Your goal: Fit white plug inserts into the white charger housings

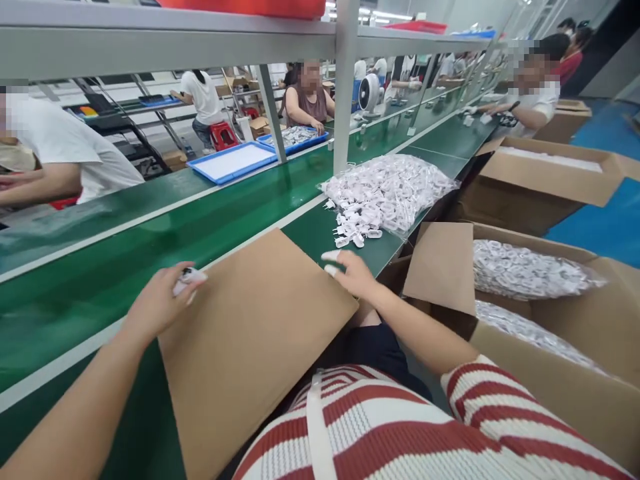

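Observation:
My left hand (163, 300) is closed on a small white plastic piece (192, 278) with a dark part on top, held over the left edge of a flat cardboard sheet (260, 333). My right hand (354, 275) is open, its fingers stretched out, with white covers on the fingertips. It is by the sheet's far right edge and holds nothing. Beyond it, small loose white plastic parts (353, 230) spill from a clear plastic bag (400, 190) full of similar parts on the green bench. The sheet lies partly on the bench and reaches toward my lap.
On my right stands an open carton (545, 347) with bagged white parts; another open carton (550, 170) is behind it. A green conveyor belt (100, 267) runs along the bench. A metal post (345, 87) carries an overhead shelf. Across the belt are blue trays (235, 162) and several co-workers.

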`<state>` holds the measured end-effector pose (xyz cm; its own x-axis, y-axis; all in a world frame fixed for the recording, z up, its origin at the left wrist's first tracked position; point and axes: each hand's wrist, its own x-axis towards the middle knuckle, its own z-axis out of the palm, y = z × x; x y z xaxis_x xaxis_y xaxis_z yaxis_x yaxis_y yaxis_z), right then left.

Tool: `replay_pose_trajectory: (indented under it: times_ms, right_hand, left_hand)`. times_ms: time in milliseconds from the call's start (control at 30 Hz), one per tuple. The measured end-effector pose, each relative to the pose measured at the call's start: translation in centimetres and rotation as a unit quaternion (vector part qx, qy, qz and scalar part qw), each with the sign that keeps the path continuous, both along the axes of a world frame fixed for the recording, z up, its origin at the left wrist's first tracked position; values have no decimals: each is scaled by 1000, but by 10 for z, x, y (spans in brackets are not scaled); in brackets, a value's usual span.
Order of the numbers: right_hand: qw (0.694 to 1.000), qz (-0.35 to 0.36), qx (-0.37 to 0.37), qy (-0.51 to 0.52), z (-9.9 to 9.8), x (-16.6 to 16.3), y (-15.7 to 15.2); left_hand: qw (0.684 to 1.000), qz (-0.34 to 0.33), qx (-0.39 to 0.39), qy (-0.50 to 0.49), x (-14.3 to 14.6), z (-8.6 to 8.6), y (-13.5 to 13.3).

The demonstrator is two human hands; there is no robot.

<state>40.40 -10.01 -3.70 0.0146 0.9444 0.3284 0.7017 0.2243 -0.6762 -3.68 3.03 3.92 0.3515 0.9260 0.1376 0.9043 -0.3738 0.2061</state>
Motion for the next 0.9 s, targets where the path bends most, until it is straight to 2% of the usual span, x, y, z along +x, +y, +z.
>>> replay_pose_trajectory:
  times_ms: [67,167,267,367,467,600,700,767,833,900]
  right_hand:
    - [983,-114,-54,-137,12,30,21]
    - [959,-181,-87,-198,25,62,49]
    - [951,-193,-93,-223,28,73,68]
    - [946,-196,-114,-232,26,75,77]
    - [945,-195,-130,-229,25,80,85]
    - [946,-195,-121,-230,27,86,90]
    - [971,-190,-34,-141,24,77,85]
    - [992,-127,-14,3,20,61,76]
    - [985,-33,-55,159,16,36,62]
    - [958,34,-94,270,14,8,45]
  left_hand:
    - [999,-28,-20,-6,40,-3,-20]
    - [999,-22,-31,-5,76,-12,-41]
    - [998,15,-50,21,89,-21,-53]
    - [997,16,-69,29,89,-24,-63]
    - [997,10,-69,25,89,-19,-73]
    - [1000,13,-19,12,100,-10,-95]
    - [1000,-22,-1,-18,117,-10,-119]
    - [998,-50,-7,-45,127,-15,-135]
    - [995,-65,-24,-73,134,-24,-146]
    - [991,-69,-44,-105,137,-34,-152]
